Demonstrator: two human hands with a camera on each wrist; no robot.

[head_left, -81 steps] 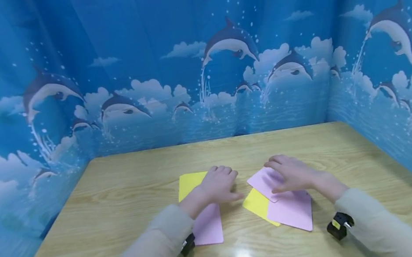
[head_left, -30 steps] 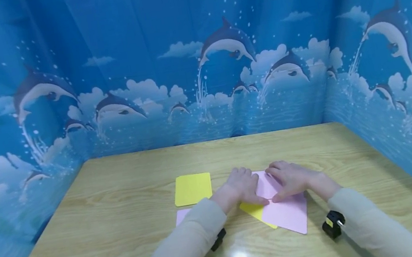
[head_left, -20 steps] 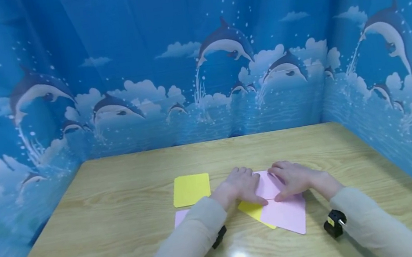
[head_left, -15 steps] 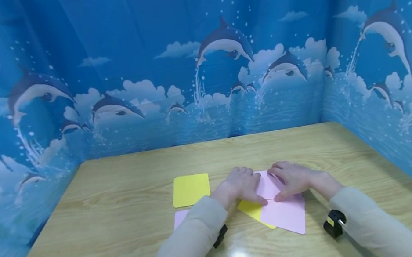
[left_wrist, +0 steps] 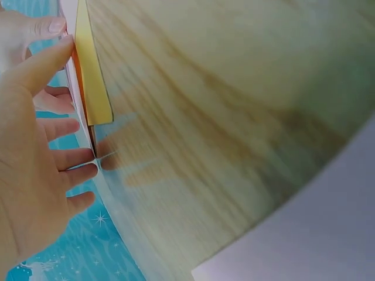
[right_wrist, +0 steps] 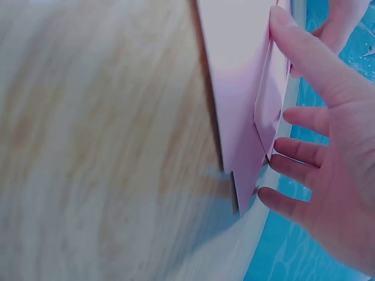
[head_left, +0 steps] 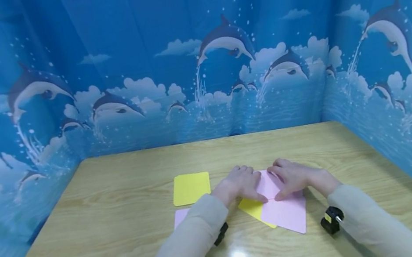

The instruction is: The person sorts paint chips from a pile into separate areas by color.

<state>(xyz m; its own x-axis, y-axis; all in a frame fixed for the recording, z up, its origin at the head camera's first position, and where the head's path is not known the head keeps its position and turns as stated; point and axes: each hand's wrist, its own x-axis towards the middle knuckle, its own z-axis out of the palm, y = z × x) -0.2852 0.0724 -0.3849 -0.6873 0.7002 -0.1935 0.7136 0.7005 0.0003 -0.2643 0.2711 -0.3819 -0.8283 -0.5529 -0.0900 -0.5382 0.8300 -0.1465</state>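
Over a small overlapping pile at right of centre, both hands hold the upper pink card (head_left: 266,184) from opposite sides. My left hand (head_left: 239,183) has its thumb at the card's near edge and its fingers toward the far left edge. The right hand (head_left: 294,176) mirrors it, thumb at the near edge, fingertips by the far right side. Beneath lie a larger-looking pink card (head_left: 286,216), angled to the right, and a yellow card (head_left: 256,212) poking out left. In the right wrist view, the upper card (right_wrist: 270,102) lies near the thumb and fingers.
A yellow square card (head_left: 191,189) lies flat left of the hands. Nearer, another pink card (head_left: 180,216) is mostly hidden by the left sleeve (head_left: 194,237). A wooden table (head_left: 105,232) carries everything, with a blue dolphin-print curtain (head_left: 158,24) around it.
From 2.7 seconds ago, the left hand has moved right, off the left cards, to the pile. The upper pink card has turned straighter between both hands. Over the last half second, hands and cards stay still.
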